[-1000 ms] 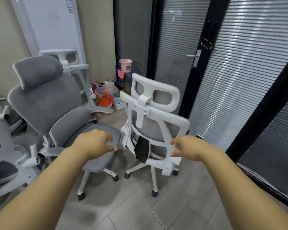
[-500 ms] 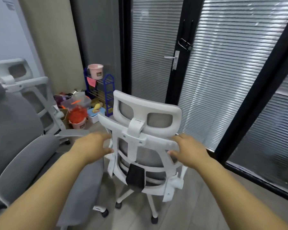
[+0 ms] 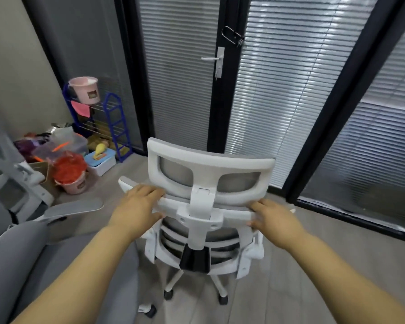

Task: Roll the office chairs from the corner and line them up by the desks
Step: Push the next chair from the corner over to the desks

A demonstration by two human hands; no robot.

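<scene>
A white-framed office chair (image 3: 206, 164) with grey mesh stands right in front of me, its back turned to me. My left hand (image 3: 136, 206) grips the left end of the backrest's top bar. My right hand (image 3: 274, 218) grips the right end of the same bar. The chair's castors (image 3: 222, 300) rest on the grey floor. A second, grey padded chair (image 3: 33, 258) fills the lower left, its armrest (image 3: 73, 208) sticking out towards the white chair. Part of a third white chair frame (image 3: 21, 181) shows at the far left.
A glass door with blinds and a handle (image 3: 214, 59) is straight ahead, with black-framed glass walls to the right. In the left corner stand a blue wire rack (image 3: 114, 122), a pink bucket (image 3: 85, 90), a red-filled tub (image 3: 70, 174) and boxes.
Both hands have come forward and closed on the white chair's top bar. My view has moved closer and turned right, so the grey chair has slid towards the left edge.
</scene>
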